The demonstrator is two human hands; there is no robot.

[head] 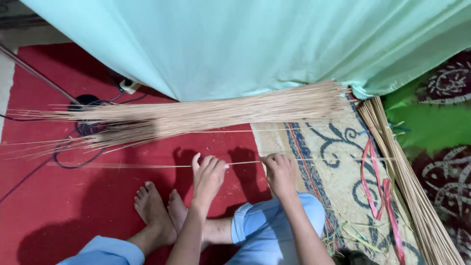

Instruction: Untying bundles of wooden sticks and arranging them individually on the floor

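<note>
Head view of a person seated on the floor, bare feet point(159, 208) crossed on a red mat point(59, 196). The left hand point(208, 176) and right hand point(280, 172) each pinch 1 thin pale stick point(245, 163), which runs level between them, just above the floor, and extends well past both hands to left and right. Left grip: fingertips closed narrowly on the stick, remaining fingers loosely curled. Right grip: fingers folded over the stick in a closed hold. Beyond the hands lies a loose sheaf of similar sticks point(196, 115), fanned toward the left, its right end under a pale green cloth point(255, 44). A second bundle of sticks point(407, 181) lies at right on a patterned cream mat point(333, 181), beside red plastic strips point(373, 181). Dark cables point(81, 130) cross the red mat.
</note>
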